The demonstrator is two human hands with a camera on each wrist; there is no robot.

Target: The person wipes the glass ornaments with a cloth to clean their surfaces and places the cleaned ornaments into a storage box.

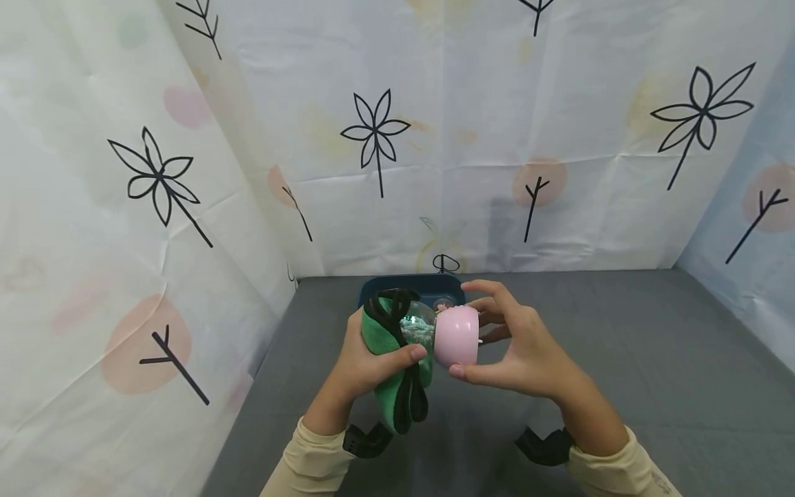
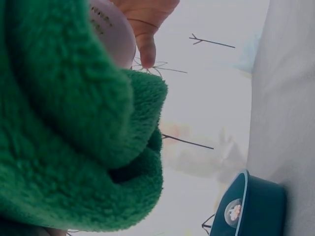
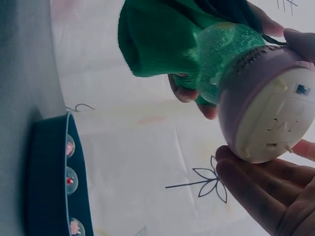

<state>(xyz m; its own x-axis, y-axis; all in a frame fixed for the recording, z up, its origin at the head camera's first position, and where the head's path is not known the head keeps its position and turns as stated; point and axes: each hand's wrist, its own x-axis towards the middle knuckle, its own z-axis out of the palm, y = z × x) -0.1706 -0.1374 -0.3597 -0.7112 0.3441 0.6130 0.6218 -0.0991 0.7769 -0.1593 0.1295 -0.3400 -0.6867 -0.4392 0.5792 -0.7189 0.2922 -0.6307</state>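
A snow globe with a pink base and a clear glass dome lies on its side in the air between both hands. My left hand grips a green fluffy cloth with black trim, wrapped against the dome, its thumb lying across the front. With thumb and fingertips, my right hand holds the pink base at its rim. The pale underside of the base faces the right wrist view. In the left wrist view the cloth hides most of the globe.
Behind the hands, a dark blue tray stands on the grey tabletop. Several small clear domes with coloured figures show inside it. Patterned white fabric hangs at the back and sides.
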